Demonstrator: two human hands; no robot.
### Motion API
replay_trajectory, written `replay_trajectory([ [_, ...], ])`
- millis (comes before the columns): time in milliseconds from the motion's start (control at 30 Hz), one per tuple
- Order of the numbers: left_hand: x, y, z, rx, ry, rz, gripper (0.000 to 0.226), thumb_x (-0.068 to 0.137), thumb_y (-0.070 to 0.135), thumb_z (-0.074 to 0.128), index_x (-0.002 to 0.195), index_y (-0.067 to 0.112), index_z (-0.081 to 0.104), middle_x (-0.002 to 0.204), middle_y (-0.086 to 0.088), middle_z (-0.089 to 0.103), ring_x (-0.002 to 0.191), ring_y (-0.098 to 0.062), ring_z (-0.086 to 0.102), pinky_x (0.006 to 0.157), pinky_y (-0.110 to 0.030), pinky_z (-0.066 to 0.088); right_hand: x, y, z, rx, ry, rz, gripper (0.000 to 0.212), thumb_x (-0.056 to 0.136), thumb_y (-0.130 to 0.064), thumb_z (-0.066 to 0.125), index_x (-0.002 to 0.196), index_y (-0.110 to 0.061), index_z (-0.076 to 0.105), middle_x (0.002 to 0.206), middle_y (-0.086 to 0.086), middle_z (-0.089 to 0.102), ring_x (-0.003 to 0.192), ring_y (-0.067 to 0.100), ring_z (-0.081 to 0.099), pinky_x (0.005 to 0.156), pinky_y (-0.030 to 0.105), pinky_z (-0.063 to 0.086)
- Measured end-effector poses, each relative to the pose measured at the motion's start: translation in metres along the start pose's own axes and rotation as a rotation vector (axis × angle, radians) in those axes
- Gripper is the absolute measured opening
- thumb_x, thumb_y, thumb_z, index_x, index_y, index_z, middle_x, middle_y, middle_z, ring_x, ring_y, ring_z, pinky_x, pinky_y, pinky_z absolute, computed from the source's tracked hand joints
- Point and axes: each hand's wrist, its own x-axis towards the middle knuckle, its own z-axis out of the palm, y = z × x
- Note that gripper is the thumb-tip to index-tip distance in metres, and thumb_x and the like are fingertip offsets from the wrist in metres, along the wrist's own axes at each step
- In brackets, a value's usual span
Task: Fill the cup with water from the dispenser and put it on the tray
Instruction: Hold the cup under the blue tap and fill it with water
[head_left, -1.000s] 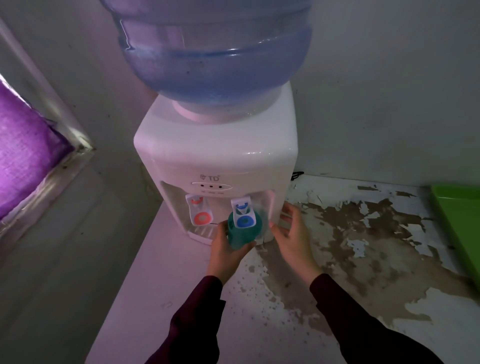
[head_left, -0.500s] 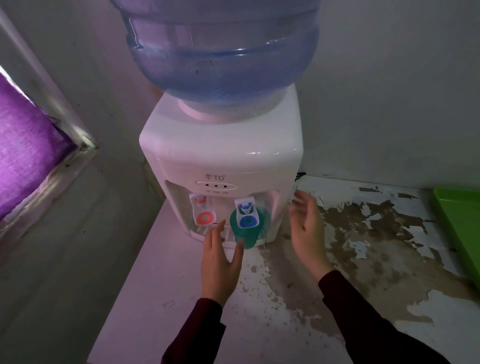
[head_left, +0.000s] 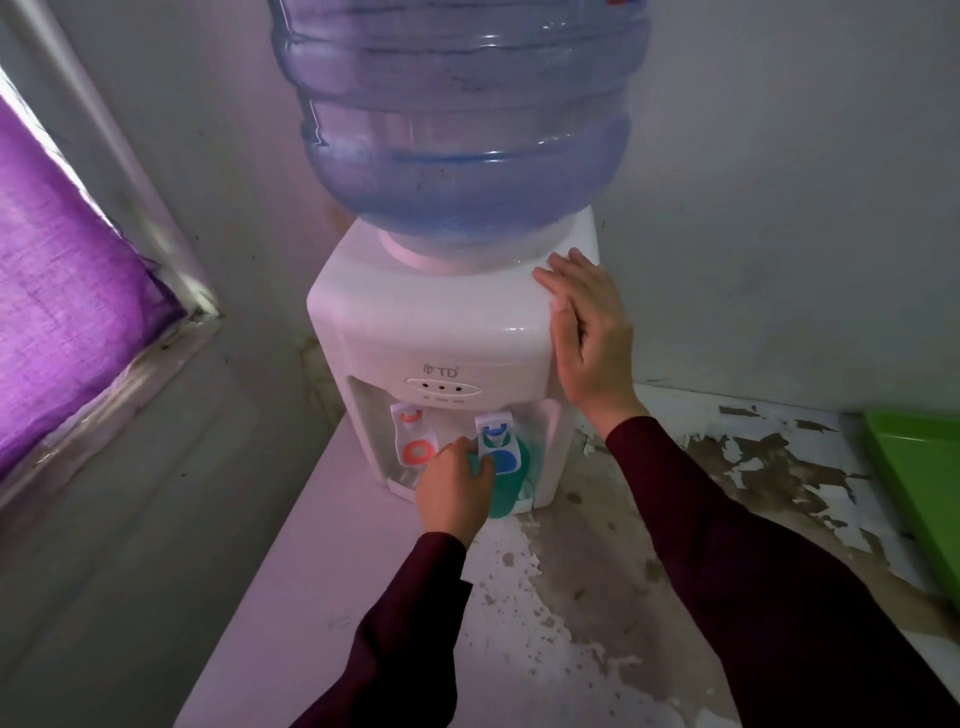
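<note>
A white water dispenser (head_left: 436, 332) with a big blue bottle (head_left: 462, 130) on top stands on the counter against the wall. A teal cup (head_left: 511, 483) sits under the blue tap (head_left: 496, 441), on the drip ledge. My left hand (head_left: 454, 493) is closed around the cup's left side, fingers at the blue tap lever. My right hand (head_left: 587, 332) lies flat, fingers spread, on the dispenser's top right corner. The green tray (head_left: 919, 478) shows at the right edge of the counter.
The red tap (head_left: 413, 439) is left of the blue one. The white counter (head_left: 597, 597) has worn, peeling patches. A purple curtain (head_left: 62, 291) and window frame are on the left. The grey wall is right behind the dispenser.
My left hand went back to the cup and closed on it. My right hand rose from beside the dispenser's base to rest on its top right corner.
</note>
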Motion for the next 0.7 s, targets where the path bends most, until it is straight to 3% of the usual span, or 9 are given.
replay_trajectory([
  [233, -0.005, 0.001, -0.007, -0.103, -0.041, -0.044, 0.018, 0.086, 0.020, 0.060, 0.083, 0.003, 0.065, 0.079, -0.013, 0.067, 0.073, -0.029, 0.061, 0.069, -0.039, 0.053, -0.002, 0.002, -0.001, 0.033, 0.021, -0.007, 0.040, 0.096, -0.021, 0.034, 0.115, -0.005, 0.065, 0.122, 0.015, 0.065, 0.126, 0.027, 0.050, 0.109, 0.053, 0.037],
  [367, -0.018, 0.007, -0.016, -0.245, -0.106, -0.083, 0.023, 0.086, 0.019, 0.053, 0.073, 0.000, 0.056, 0.063, -0.009, 0.053, 0.060, -0.023, 0.047, 0.060, -0.036, 0.044, -0.001, 0.001, -0.001, 0.043, 0.012, 0.005, 0.039, 0.097, -0.021, 0.034, 0.116, -0.005, 0.065, 0.123, 0.015, 0.065, 0.126, 0.027, 0.050, 0.108, 0.054, 0.038],
  [433, -0.023, 0.013, -0.024, -0.391, -0.071, -0.117, 0.025, 0.089, 0.017, 0.046, 0.071, 0.000, 0.052, 0.064, -0.005, 0.047, 0.060, -0.018, 0.041, 0.059, -0.031, 0.036, -0.001, 0.000, -0.001, 0.049, 0.010, 0.007, 0.039, 0.097, -0.021, 0.035, 0.116, -0.005, 0.065, 0.123, 0.015, 0.065, 0.126, 0.027, 0.050, 0.108, 0.054, 0.038],
  [500, -0.021, 0.015, -0.030, -0.496, -0.041, -0.139, 0.029, 0.091, 0.018, 0.043, 0.080, -0.006, 0.055, 0.072, -0.007, 0.050, 0.066, -0.018, 0.044, 0.064, -0.032, 0.038, -0.001, -0.001, -0.001, 0.043, 0.001, 0.010, 0.039, 0.097, -0.022, 0.035, 0.116, -0.006, 0.065, 0.123, 0.015, 0.064, 0.127, 0.027, 0.050, 0.108, 0.055, 0.037],
  [600, -0.021, 0.014, -0.032, -0.566, -0.102, -0.169, 0.030, 0.092, 0.023, 0.044, 0.082, -0.002, 0.058, 0.072, -0.006, 0.049, 0.065, -0.018, 0.044, 0.064, -0.035, 0.040, -0.002, -0.001, -0.004, 0.049, -0.013, 0.031, 0.039, 0.097, -0.023, 0.035, 0.118, -0.006, 0.064, 0.125, 0.015, 0.063, 0.128, 0.026, 0.048, 0.108, 0.055, 0.037],
  [700, -0.030, 0.013, -0.032, -0.732, -0.169, -0.222, 0.028, 0.095, 0.025, 0.045, 0.081, 0.008, 0.062, 0.064, -0.001, 0.041, 0.055, -0.012, 0.036, 0.053, -0.025, 0.031, -0.003, -0.001, -0.005, 0.056, -0.016, 0.036, 0.040, 0.097, -0.025, 0.034, 0.118, -0.007, 0.063, 0.126, 0.015, 0.063, 0.129, 0.026, 0.047, 0.107, 0.056, 0.038],
])
